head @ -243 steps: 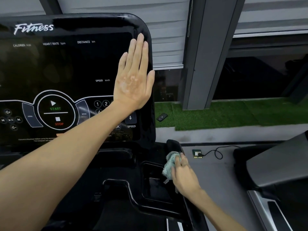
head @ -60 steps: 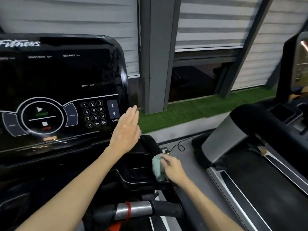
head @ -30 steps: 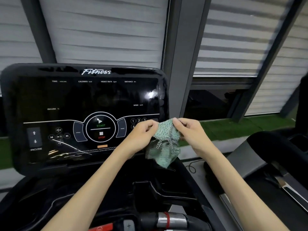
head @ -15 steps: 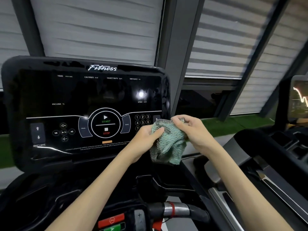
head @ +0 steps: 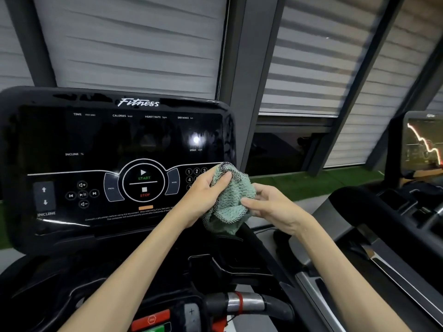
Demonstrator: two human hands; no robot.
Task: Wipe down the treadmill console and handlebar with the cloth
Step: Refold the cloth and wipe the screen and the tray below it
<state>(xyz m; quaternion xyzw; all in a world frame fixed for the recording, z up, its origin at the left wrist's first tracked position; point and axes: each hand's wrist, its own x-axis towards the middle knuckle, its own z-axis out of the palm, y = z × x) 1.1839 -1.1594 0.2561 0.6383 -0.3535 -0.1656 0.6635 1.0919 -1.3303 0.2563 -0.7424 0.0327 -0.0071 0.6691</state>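
Left grip [head: 206, 197] clutches cloth [head: 231, 200]; right grip [head: 275, 209] apparently pinches its lower fold, near console [head: 96, 144] right edge. Risk: bunched wad wipes unevenly, may press keypad [head: 196, 171].

Counts:
- Crumpled green terry cloth [head: 227, 202] with dark checked edging: 1.
- Bare hands: 2, left hand [head: 203, 200] and right hand [head: 271, 207].
- Glossy black treadmill console [head: 115, 140] marked "Fitness": 1.
- Black handlebar [head: 254, 301] with silver band and red ring: 1.
- Lit screen [head: 422, 144] of neighbouring machine, right edge: 1.
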